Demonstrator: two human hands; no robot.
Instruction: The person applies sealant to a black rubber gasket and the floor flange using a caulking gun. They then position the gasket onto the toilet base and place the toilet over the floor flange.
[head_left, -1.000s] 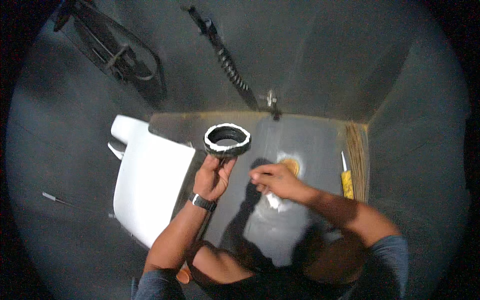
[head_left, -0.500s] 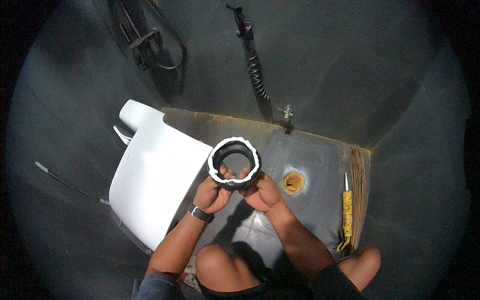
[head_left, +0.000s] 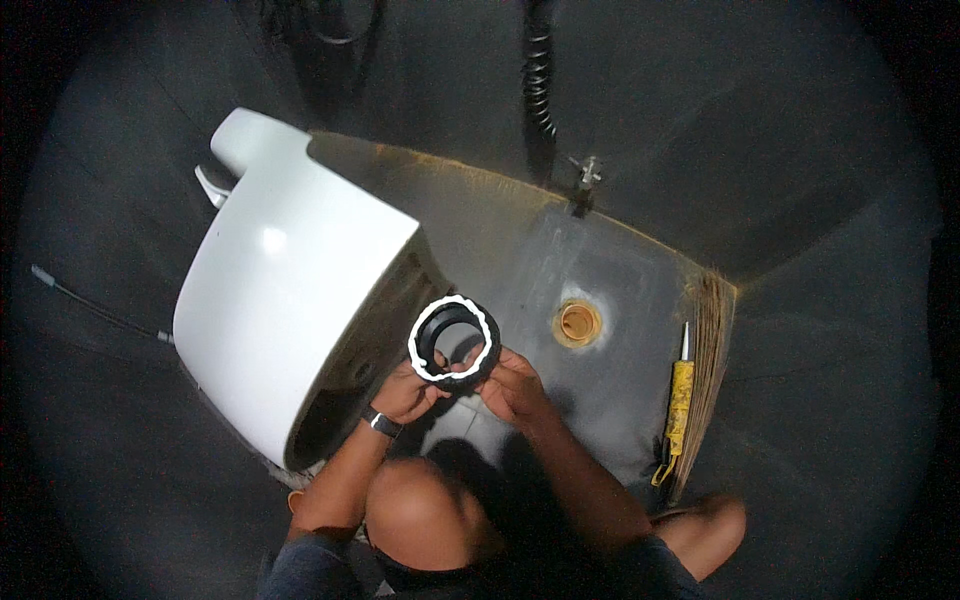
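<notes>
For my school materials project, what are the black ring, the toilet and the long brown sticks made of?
Black ring: rubber or plastic perhaps, dark and fairly dull.
Toilet: probably glazed ceramic, since its smooth white surface shows a bright glint.
Long brown sticks: likely dried plant stalks, matt, thin and uneven.

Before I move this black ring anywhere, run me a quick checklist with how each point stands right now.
1. Grip: ok. The left hand and right hand both hold the black ring.
2. White bead around the ring's face: ok. It runs round the rim, with wavy edges.
3. Orange floor opening uncovered: ok.
4. Inside of that opening clean: cannot tell; too small to judge.
5. Yellow caulking gun away from the opening: ok. It lies to the right, by the stick bundle.
</notes>
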